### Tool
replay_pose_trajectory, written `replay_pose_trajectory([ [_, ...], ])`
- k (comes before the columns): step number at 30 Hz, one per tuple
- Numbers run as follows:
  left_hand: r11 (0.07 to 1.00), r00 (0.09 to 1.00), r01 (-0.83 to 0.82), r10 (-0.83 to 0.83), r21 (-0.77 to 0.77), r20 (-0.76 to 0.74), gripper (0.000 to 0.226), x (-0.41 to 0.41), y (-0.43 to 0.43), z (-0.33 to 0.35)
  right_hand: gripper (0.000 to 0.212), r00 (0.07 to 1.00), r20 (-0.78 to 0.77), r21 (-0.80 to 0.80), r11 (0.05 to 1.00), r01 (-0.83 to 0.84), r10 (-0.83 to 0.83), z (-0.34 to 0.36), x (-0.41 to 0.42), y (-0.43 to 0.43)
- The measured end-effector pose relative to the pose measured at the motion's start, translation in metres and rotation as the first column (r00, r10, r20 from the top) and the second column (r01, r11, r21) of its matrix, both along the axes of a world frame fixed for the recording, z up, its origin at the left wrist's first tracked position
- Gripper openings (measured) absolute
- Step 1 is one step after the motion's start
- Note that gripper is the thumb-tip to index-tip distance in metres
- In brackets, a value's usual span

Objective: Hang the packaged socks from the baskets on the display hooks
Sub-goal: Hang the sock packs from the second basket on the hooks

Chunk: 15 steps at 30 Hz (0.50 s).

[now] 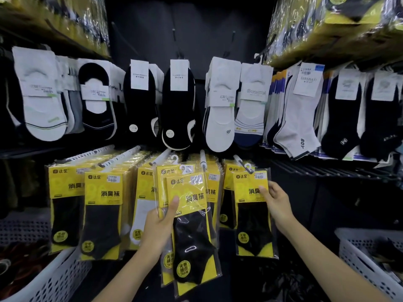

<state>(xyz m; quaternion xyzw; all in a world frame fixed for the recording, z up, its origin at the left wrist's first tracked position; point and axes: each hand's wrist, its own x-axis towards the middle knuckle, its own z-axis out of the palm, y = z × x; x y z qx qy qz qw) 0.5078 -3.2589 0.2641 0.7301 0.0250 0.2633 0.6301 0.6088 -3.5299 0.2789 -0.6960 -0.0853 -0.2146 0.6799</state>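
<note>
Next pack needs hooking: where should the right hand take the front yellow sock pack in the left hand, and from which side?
Pinch the front pack at its upper right edge, on the yellow card, coming from the right. The left hand grips the left edge, the right side is bare, and the card probably steers the hanger better than the loose film below.

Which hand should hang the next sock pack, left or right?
Right, probably: the left hand grips the loose packs, while the right hand pinches only the hanging pack, already on the rightmost hook, so it can let go.

"Guanwei" on white card (255,91); "XINSHAYI" on tag (308,80); "BOY" on grey sock (299,136); "消臭袜" on yellow packs (102,214)
</note>
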Motion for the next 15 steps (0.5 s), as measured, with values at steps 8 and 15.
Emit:
replay_pose_trajectory([
  [8,1.0,1.0,0.005,-0.005,0.005,0.008,0.061,0.011,-0.002,0.0,0.011,0.995,-0.069,0.081,0.994,0.074,-0.068,-0.014,0.039,0.014],
  [15,1.0,0.999,0.018,-0.018,-0.001,0.03,0.059,0.013,0.0,-0.001,0.027,0.898,-0.279,0.105,0.918,0.381,-0.341,-0.021,0.069,0.024],
])
